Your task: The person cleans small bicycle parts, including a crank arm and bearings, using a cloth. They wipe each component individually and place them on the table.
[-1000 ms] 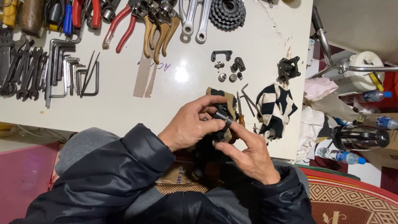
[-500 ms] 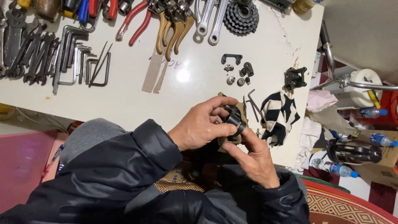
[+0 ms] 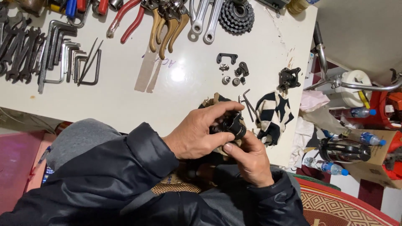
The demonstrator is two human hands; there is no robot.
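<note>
Your two hands grip one small black cylindrical metal part (image 3: 233, 124) just above the near edge of the white worktop (image 3: 125, 96).

Your left hand (image 3: 197, 136) curls its fingers (image 3: 222, 109) closed over the part's top; your right hand (image 3: 251, 161) pinches it from below with its thumb. One black-and-white checkered cloth (image 3: 272, 117) lies just beside it, two black hex keys (image 3: 248, 104) between them.

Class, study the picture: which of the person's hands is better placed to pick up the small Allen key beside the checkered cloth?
Probably the right hand: it lies nearer the Allen key; the left hand wraps the black part.
</note>
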